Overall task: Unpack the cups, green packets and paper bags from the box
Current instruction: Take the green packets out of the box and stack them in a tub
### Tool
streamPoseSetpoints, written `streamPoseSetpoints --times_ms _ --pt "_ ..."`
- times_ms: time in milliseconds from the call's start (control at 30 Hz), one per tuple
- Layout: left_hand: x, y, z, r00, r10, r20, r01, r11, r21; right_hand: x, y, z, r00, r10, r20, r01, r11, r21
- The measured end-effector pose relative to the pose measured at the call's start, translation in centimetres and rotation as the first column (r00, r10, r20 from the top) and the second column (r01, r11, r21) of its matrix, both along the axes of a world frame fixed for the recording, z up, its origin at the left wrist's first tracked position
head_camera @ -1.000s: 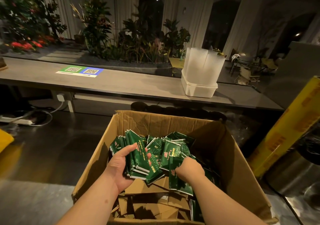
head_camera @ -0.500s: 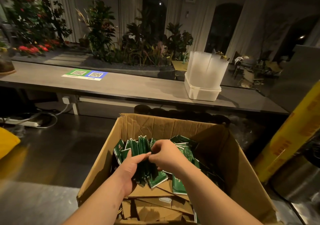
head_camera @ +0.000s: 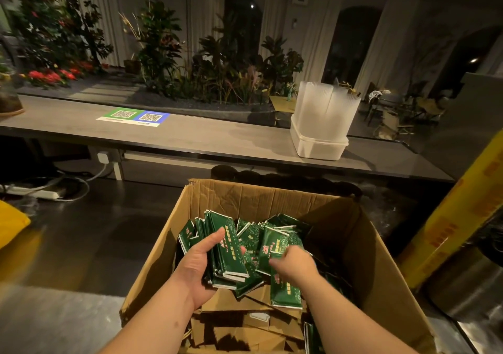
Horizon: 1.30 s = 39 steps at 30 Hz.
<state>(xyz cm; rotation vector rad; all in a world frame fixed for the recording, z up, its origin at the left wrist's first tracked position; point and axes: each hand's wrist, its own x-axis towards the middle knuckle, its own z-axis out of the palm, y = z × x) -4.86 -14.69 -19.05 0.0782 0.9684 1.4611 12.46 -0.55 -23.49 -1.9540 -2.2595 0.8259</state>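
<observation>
– Many green packets (head_camera: 275,240) lie loose in the cardboard box (head_camera: 272,198), heaped toward its far side. Can you see what is under them?

– Only partly. Brown paper bags (head_camera: 245,329) lie flat below, at the near side. The two forearms cover some of them and the picture edge cuts off the near wall of the box, so I cannot tell how deep the bags go.

– And the hands?

– The left hand (head_camera: 200,268) is inside the box and grips a stack (head_camera: 227,253) of packets, with the thumb on one face and the fingers round the other. The right hand (head_camera: 295,268) is just beside it, over the loose packets. It is blurred and shows only its back, so I cannot tell if it holds something.

– What stands behind?

– On the long counter (head_camera: 204,138), a white tub (head_camera: 318,146) holds translucent ribbed pieces (head_camera: 324,103), upright and too pale to name. A QR sign (head_camera: 133,115) lies flat further left, with plants (head_camera: 217,73) beyond. At the right a yellow roll (head_camera: 457,231) stands tilted and is cut by the edge.
</observation>
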Motion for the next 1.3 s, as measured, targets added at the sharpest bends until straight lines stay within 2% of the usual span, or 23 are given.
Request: streamPoseSetpoints --times_ms 67,167,333,467,567,667,767,900,967,1167,1300 --pt "0.0 0.1 0.0 1.0 0.008 0.015 -0.008 1.0 0.005 0.2 -0.5 -1.6 0.986 0.08 0.149 -0.077 0.997 -0.025" --pt "-0.2 0.1 -0.1 1.0 0.004 0.029 -0.005 1.0 0.025 -0.1 -0.5 -2.2 0.951 0.143 0.274 -0.147 0.989 -0.004" --pt "-0.3 0.3 -0.4 0.999 0.0 0.032 -0.001 1.0 0.023 0.2 -0.5 -2.7 0.968 0.064 0.243 -0.075 0.996 0.036" --pt "-0.4 0.6 -0.9 1.0 -0.006 0.031 0.006 1.0 0.001 0.8 -0.3 -2.5 0.99 -0.022 0.138 0.015 0.998 0.054" --pt "-0.4 0.5 -1.0 0.999 -0.021 0.027 0.021 1.0 -0.004 0.7 0.3 -1.4 0.985 -0.124 -0.122 0.125 0.992 0.0" --pt "-0.2 0.6 -0.8 0.999 -0.038 -0.03 0.037 0.998 -0.046 0.1 0.0 1.1 0.868 -0.18 -0.463 0.154 0.984 -0.093" --pt "-0.1 0.6 -0.9 0.995 -0.052 -0.086 0.044 0.995 -0.09 -1.0 -2.1 4.0 0.75 -0.122 -0.65 0.018 0.986 -0.165" --pt "0.2 0.5 -1.0 0.99 -0.092 -0.109 0.084 0.993 -0.077 -2.8 -5.5 6.2 0.69 0.026 -0.723 -0.236 0.953 -0.192" --pt "0.5 0.1 -0.5 0.985 -0.086 -0.15 0.076 0.995 -0.072 -3.3 -6.9 6.9 0.672 0.067 -0.737 -0.3 0.935 -0.188" --pt "2.2 -1.1 2.5 0.963 -0.057 -0.264 0.05 0.998 -0.033 -2.7 -9.2 9.3 0.65 0.045 -0.758 -0.26 0.951 -0.166" --pt "3.8 -3.0 5.0 0.953 -0.05 -0.299 0.055 0.998 0.009 -1.4 -11.5 12.0 0.679 0.079 -0.729 -0.226 0.968 -0.106"
